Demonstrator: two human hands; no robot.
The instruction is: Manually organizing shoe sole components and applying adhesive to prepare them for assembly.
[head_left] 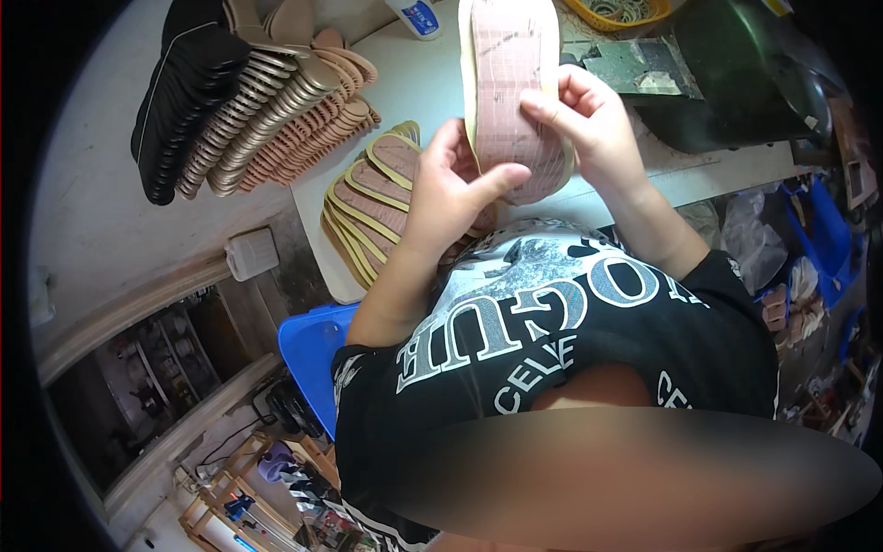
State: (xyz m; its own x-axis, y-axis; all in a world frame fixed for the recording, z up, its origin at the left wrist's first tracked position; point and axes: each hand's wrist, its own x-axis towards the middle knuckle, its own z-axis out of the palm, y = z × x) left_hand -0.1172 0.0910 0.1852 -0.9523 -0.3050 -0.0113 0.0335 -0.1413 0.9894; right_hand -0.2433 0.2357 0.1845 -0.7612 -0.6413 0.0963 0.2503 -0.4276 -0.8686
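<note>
A pink shoe insole (517, 69) with a pale yellow edge is held upright above the white table, between my two hands. My left hand (451, 189) grips its lower left side, with the thumb pressed on the pink face. From the right, my right hand (593, 124) clasps the other edge, thumb on the face and fingers behind. Whether more than one insole is held I cannot tell. Beside my left forearm lies a fanned pile of similar insoles (363, 216), partly hidden by that arm.
Rows of stacked beige, metallic and black shoe parts (267, 115) stand at the far left of the table (423, 69). A white bottle (418, 18) and a yellow basket (625, 17) sit at the back. Dark green machine housing (745, 83) is at the right. Below left is a blue chair (313, 354).
</note>
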